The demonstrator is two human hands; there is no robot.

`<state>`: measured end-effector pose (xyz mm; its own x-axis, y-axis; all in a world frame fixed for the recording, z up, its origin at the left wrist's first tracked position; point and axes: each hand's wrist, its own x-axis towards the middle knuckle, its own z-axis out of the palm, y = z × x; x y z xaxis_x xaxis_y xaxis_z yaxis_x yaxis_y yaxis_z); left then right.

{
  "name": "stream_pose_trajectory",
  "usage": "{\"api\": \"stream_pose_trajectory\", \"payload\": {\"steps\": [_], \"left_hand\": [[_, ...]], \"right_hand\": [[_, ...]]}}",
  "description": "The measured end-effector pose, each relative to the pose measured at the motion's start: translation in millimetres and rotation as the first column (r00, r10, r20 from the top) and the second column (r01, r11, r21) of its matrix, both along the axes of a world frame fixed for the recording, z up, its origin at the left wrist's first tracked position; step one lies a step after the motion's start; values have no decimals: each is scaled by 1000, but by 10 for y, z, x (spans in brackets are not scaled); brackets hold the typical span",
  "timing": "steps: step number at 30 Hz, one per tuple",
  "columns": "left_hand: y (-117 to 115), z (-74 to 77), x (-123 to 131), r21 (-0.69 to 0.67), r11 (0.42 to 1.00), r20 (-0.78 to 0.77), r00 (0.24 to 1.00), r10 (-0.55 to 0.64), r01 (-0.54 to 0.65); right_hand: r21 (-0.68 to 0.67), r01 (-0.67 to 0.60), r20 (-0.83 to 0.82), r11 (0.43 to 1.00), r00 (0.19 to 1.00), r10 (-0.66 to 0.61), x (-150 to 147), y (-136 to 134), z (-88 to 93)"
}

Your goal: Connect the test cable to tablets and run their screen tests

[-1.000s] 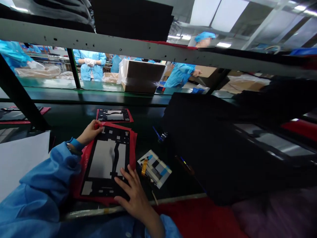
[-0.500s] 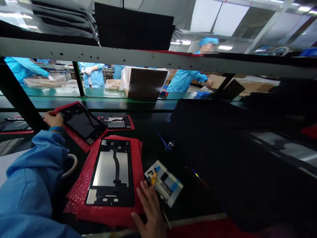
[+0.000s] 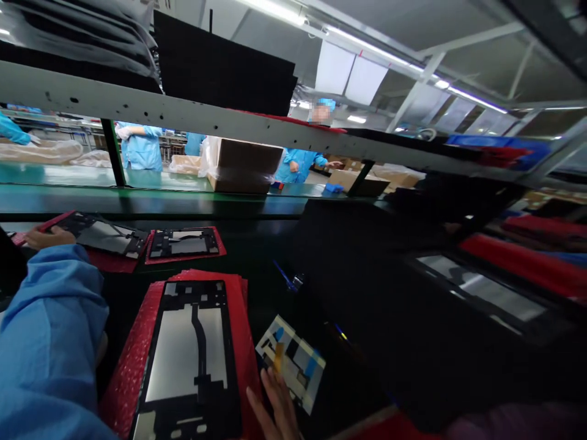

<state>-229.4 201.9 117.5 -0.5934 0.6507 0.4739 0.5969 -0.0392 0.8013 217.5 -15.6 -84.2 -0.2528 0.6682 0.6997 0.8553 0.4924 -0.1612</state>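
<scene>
Head view: left hand (image 3: 46,238), grip unclear, lies on the edge of a tablet back panel (image 3: 107,238) on a red foam sheet (image 3: 110,261), silver side now up where dark glass showed; right hand (image 3: 275,406), fingers spread, sits beside a printed card (image 3: 291,362).

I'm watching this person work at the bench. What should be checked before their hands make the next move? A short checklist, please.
1. Left hand on the red sheet of the left panel: ok.
2. Right hand apart from the small printed card: cannot tell, they look very close.
3. Middle panel lying flat on its red foam sheets: ok.
4. Middle panel's surface free of scratches: cannot tell, too small to see.
5. Small blue tool away from both hands: ok.
</scene>
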Motion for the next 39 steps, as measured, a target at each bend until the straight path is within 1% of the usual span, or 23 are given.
{"api": "stream_pose_trajectory", "payload": {"steps": [3, 5, 7, 8, 10, 11, 13, 14, 15, 16, 17, 18, 19, 20, 22, 24, 25, 27, 30, 32, 34, 36, 39], "left_hand": [[123, -97, -42, -144, 985, -53, 995, 89, -96], [265, -144, -34, -251, 963, -119, 990, 75, -103], [419, -183, 42, -361, 931, -178, 984, -12, -54], [479, -204, 116, -413, 911, -202, 976, -80, -11], [512, -257, 344, -493, 863, -249, 933, -259, 108], [469, -288, 494, -520, 837, -275, 893, -356, 173], [247, -360, 837, -548, 777, -332, 772, -542, 310], [76, -399, 1014, -563, 736, -349, 700, -623, 376], [-123, -440, 1186, -583, 683, -352, 622, -700, 439], [-336, -484, 1345, -605, 620, -357, 527, -772, 499], [-550, -529, 1489, -643, 530, -382, 369, -847, 553], [-749, -577, 1615, -682, 464, -395, 249, -884, 566], [-924, -626, 1726, -709, 449, -406, 206, -890, 543], [-1067, -676, 1820, -729, 466, -417, 215, -883, 501], [-1248, -777, 1970, -765, 511, -424, 291, -858, 393], [-1319, -876, 2071, -783, 536, -428, 352, -833, 317], [-1330, -924, 2104, -782, 544, -430, 368, -824, 305], [-1339, -1012, 2136, -747, 566, -426, 402, -811, 349], [-1357, -1106, 2123, -665, 592, -394, 459, -796, 456], [-1366, -1138, 2098, -632, 590, -374, 469, -800, 502], [-1358, -1148, 2076, -604, 586, -357, 474, -805, 540], [-1328, -1142, 2062, -563, 578, -328, 483, -812, 591], [-1253, -1113, 2063, -493, 565, -266, 504, -822, 661]], "right_hand": [[-18, -9, -18, 1000, 1000, 9, -19, -29, 60], [-19, -15, -23, 1000, 1000, 14, -40, -60, 125], [-19, -15, -27, 1000, 1000, 14, -64, -89, 194], [-23, -15, -30, 1000, 999, 14, -76, -101, 225], [-37, -22, -44, 999, 999, 21, -101, -118, 274], [-40, -28, -56, 999, 998, 26, -114, -123, 290], [-29, -34, -91, 999, 995, 31, -141, -128, 310], [-19, -28, -117, 999, 993, 26, -155, -129, 314], [-11, -20, -144, 1000, 989, 18, -167, -130, 316], [-7, -13, -170, 1000, 985, 11, -177, -130, 315], [-7, -9, -195, 1000, 981, 8, -184, -131, 314], [-12, -9, -219, 1000, 976, 6, -187, -131, 310], [-18, -10, -241, 1000, 971, 5, -186, -131, 304], [-25, -11, -264, 1000, 965, 4, -181, -130, 297], [-36, -13, -323, 999, 946, 1, -166, -126, 277], [-48, -11, -403, 999, 915, -9, -158, -122, 258], [-54, -9, -443, 999, 896, -16, -161, -121, 255], [-64, 1, -498, 998, 866, -33, -187, -119, 267], [-79, 14, -511, 997, 858, -52, -231, -101, 345], [-94, 39, -525, 995, 847, -82, -218, -56, 416], [-126, 99, -555, 987, 817, -153, -153, 30, 472], [-206, 153, -570, 966, 784, -246, -58, 150, 495], [-385, 156, -540, 910, 761, -359, 54, 360, 478]]}}
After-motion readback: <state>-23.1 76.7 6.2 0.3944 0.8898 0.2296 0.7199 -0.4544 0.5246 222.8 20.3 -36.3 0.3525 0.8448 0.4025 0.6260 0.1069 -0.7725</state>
